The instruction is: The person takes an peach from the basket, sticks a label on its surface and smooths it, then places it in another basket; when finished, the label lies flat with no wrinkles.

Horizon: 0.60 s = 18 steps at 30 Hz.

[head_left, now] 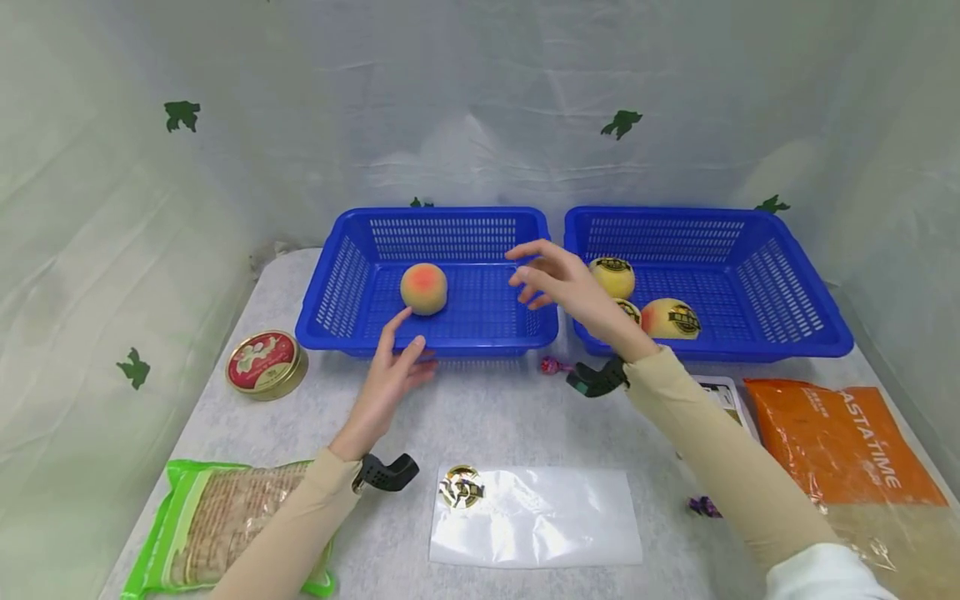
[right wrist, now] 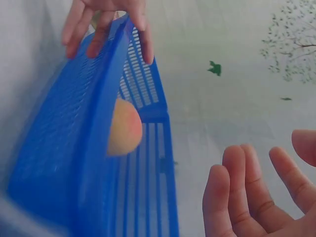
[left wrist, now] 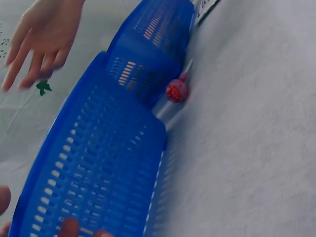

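A yellow peach with a red blush (head_left: 423, 289) lies in the left blue basket (head_left: 480, 343). At that basket's front rim is my left hand (head_left: 390, 371), its fingers spread and reaching over the edge, nothing held. My right hand (head_left: 558, 279) hovers above the gap between the two baskets, its fingers loosely bent around nothing. Below my right forearm, the right blue basket (head_left: 772, 337) holds several peaches, among them a peach with a black and gold label (head_left: 671, 319). In the right wrist view the peach (right wrist: 126, 128) shows beside the basket wall.
A round red tin (head_left: 264, 364) stands at left, above a green-edged bag (head_left: 232, 525). A clear plastic bag (head_left: 540, 517) with a gold sticker lies in front. A lollipop (head_left: 552, 365) is near the baskets. At right lies an orange package (head_left: 840, 442).
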Motion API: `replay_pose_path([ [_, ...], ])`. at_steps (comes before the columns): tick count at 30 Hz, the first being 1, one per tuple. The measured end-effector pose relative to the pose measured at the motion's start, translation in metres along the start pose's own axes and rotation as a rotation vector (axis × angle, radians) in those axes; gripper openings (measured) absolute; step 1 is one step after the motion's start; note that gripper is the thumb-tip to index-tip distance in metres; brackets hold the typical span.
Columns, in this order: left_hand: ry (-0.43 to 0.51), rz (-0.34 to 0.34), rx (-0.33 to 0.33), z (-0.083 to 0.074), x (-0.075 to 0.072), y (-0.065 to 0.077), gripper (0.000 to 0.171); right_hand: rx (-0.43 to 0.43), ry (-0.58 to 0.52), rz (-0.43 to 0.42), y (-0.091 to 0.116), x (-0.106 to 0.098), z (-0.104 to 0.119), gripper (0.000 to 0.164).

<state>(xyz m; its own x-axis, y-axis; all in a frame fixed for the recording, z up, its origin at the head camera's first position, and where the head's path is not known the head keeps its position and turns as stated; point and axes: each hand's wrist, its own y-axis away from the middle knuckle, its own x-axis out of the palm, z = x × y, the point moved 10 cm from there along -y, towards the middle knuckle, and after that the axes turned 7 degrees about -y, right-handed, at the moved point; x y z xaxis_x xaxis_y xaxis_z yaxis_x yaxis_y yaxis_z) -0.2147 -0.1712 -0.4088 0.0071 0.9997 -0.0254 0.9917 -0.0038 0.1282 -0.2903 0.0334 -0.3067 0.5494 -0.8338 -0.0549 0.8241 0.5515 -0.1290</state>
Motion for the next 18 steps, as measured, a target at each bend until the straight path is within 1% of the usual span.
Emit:
replay_pose_path([
  [5,0.002,-0.090,0.033,0.000,-0.002,-0.001,0.050,0.049,0.007,0.001,-0.038,0.022,-0.007,0.037],
  [8,0.014,-0.120,0.052,0.000,-0.002,-0.001,0.049,0.077,0.019,-0.014,-0.059,0.034,-0.009,0.037],
  [10,0.008,-0.130,0.059,0.000,-0.002,-0.001,0.048,0.090,0.028,-0.018,-0.071,0.042,-0.009,0.037],
  [13,-0.003,-0.137,0.061,0.001,-0.003,-0.001,0.049,0.105,0.032,-0.029,-0.089,0.051,-0.016,0.040],
  [16,-0.010,-0.137,0.063,0.001,-0.002,-0.001,0.049,0.123,0.055,-0.051,-0.105,0.056,-0.031,0.041],
  [18,-0.014,-0.133,0.068,0.002,-0.002,-0.002,0.051,0.141,0.067,-0.071,-0.113,0.059,-0.042,0.040],
])
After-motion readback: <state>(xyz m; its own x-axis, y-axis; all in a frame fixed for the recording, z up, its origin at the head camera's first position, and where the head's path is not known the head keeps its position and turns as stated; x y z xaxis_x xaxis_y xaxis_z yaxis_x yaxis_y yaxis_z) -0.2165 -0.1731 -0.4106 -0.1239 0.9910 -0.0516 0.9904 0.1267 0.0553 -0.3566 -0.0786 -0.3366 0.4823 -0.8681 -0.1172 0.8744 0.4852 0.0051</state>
